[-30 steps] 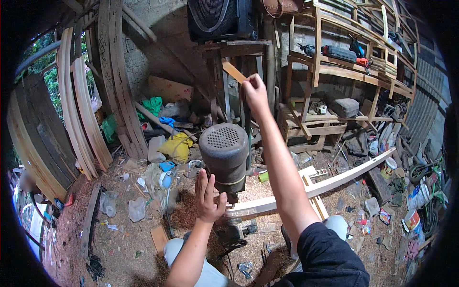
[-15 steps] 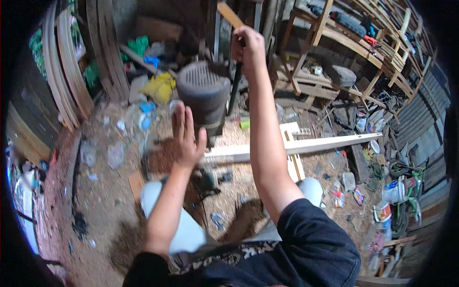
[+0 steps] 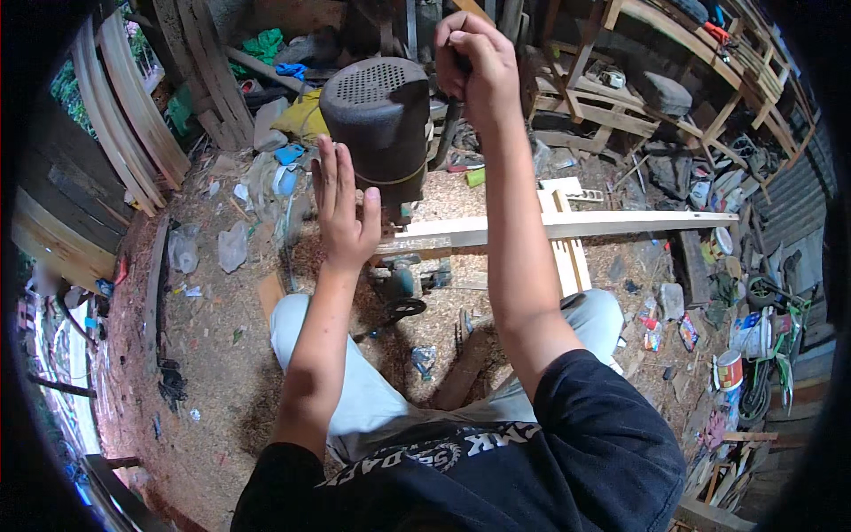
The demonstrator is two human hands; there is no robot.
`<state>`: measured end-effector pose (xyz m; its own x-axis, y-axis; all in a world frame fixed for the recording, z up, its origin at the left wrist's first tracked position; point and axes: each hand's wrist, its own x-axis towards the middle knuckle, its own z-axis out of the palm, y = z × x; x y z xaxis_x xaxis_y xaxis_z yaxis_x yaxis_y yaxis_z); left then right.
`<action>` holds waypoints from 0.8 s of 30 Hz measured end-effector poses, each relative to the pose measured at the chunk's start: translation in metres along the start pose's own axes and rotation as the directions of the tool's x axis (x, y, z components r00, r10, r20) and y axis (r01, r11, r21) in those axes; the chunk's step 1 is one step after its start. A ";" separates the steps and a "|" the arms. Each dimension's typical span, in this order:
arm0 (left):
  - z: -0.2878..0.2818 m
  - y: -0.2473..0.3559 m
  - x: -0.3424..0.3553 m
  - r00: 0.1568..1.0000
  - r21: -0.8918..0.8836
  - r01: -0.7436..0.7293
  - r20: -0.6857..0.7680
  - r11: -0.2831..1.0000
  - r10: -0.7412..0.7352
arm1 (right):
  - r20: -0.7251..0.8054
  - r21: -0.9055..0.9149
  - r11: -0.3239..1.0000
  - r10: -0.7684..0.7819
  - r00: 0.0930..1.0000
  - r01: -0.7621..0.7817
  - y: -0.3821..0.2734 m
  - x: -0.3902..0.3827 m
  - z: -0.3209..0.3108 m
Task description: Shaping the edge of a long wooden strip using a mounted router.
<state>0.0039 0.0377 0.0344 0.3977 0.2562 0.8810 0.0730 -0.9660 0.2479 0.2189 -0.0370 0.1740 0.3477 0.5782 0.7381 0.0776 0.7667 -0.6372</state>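
Observation:
Fingers of my right hand (image 3: pixel 479 62) are wrapped round a tan wooden strip (image 3: pixel 472 9) at the top, beside a dark cylindrical motor housing (image 3: pixel 372 124) with a perforated cap. My left hand (image 3: pixel 346 208) is raised open, fingers upright, at the housing's near left; I cannot tell whether it touches it. A long pale timber (image 3: pixel 638 222) lies crosswise below the housing, over shorter pale pieces (image 3: pixel 572 270). Dark machine parts and a black handwheel (image 3: pixel 406 308) show under the timber, between my knees.
Wooden racks (image 3: pixel 674 44) with tools stand at the upper right, leaning planks (image 3: pixel 133 106) at the left. Shavings and litter cover the floor (image 3: pixel 213 346). A green bicycle (image 3: pixel 767 310), buckets and corrugated sheets (image 3: pixel 789 204) crowd the right edge.
The view has tilted down, so the scene sits higher in the frame. My right hand and the strip have come lower relative to the housing. My left hand stays open beside it.

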 end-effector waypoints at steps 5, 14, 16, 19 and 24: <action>-0.005 0.002 0.001 0.999 -0.025 -0.014 0.035 1.000 0.015 | -0.004 0.010 0.994 -0.110 0.994 0.110 0.006 0.005 0.000; -0.001 0.010 0.015 0.988 0.126 0.008 0.150 0.992 -0.027 | -0.009 0.035 0.995 -0.091 0.996 0.091 0.010 -0.012 -0.005; 0.001 0.011 0.016 0.989 0.133 0.016 0.142 0.991 -0.035 | -0.010 -0.112 0.990 -0.088 0.996 0.086 0.000 -0.029 -0.002; 0.004 0.021 0.006 0.988 0.272 0.030 0.139 0.962 -0.071 | -0.056 -0.177 0.952 -0.262 0.964 0.248 -0.004 -0.073 0.011; 0.009 0.017 -0.010 0.996 0.265 0.017 0.076 0.964 -0.039 | 0.030 -0.195 0.948 -0.251 0.967 0.252 -0.008 -0.079 0.011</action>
<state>0.0091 0.0189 0.0266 0.4626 0.2899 0.8378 0.3194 -0.9361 0.1476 0.1805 -0.0857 0.1233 0.2887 0.3753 0.8808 0.3437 0.8180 -0.4613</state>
